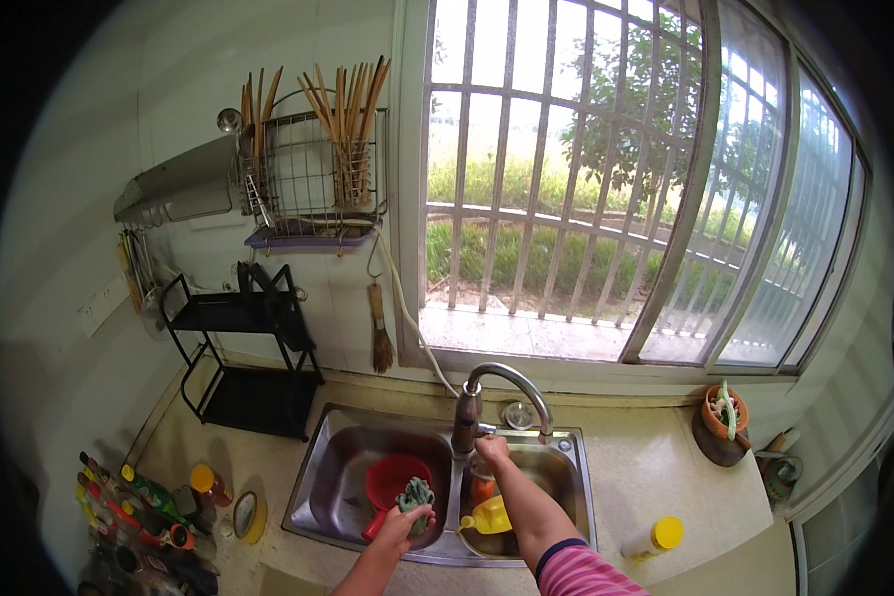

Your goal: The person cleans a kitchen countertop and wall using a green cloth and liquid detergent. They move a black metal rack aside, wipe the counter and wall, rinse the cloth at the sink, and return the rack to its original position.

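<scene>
My left hand [405, 524] grips a crumpled grey-green cloth [416, 495] over the left basin [335, 477] of a steel double sink. Below the cloth sits a red plastic dipper [387, 477], partly hidden by the cloth and my fingers. My right hand [492, 448] is closed at the lever [484, 430] of the gooseneck faucet [467, 417], and the fingers hide most of it. No water is visible at the spout. In the right basin [566, 477], partly behind my right forearm, lie a yellow plastic bottle [489, 515] and an orange-coloured container [481, 488].
Seasoning bottles [149, 495] crowd the counter's left end, beside a black two-tier rack [257, 391]. A yellow-lidded jar [652, 538] stands right of the sink. At the far right is an orange pot [726, 413]. Chopstick holders [352, 175] and a brush [380, 328] hang on the wall.
</scene>
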The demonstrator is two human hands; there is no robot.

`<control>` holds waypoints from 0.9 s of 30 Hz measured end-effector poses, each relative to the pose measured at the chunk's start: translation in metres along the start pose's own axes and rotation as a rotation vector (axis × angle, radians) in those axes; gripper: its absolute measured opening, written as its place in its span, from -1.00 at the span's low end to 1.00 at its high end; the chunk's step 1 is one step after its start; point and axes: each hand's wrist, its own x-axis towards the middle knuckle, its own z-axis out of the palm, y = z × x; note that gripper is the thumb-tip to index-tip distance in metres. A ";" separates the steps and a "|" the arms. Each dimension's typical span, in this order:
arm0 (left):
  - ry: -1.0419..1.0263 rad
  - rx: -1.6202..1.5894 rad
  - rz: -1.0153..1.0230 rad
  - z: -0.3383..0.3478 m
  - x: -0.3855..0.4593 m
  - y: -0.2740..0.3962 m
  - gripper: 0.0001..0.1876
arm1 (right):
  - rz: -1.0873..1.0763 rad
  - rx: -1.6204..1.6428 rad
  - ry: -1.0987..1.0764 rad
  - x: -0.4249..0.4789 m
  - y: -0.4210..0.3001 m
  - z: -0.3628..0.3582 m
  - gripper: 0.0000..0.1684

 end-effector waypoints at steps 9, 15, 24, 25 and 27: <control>-0.031 -0.060 0.027 0.011 0.018 -0.008 -0.85 | -0.067 -0.008 0.129 0.021 -0.006 -0.004 -0.71; -0.040 -0.174 0.122 -0.010 0.022 -0.018 -0.79 | -0.172 -0.286 0.040 0.004 -0.022 -0.011 -0.62; 0.305 0.032 0.379 -0.059 0.025 -0.009 -0.62 | -0.350 0.544 -0.792 -0.184 -0.046 0.036 -0.63; 0.318 0.043 0.436 -0.070 0.019 -0.005 -0.63 | 0.056 0.796 -1.046 -0.214 -0.060 0.043 -0.67; 0.331 0.077 0.557 -0.085 0.009 0.006 -0.62 | -0.268 0.625 -0.800 -0.221 -0.058 0.076 -0.76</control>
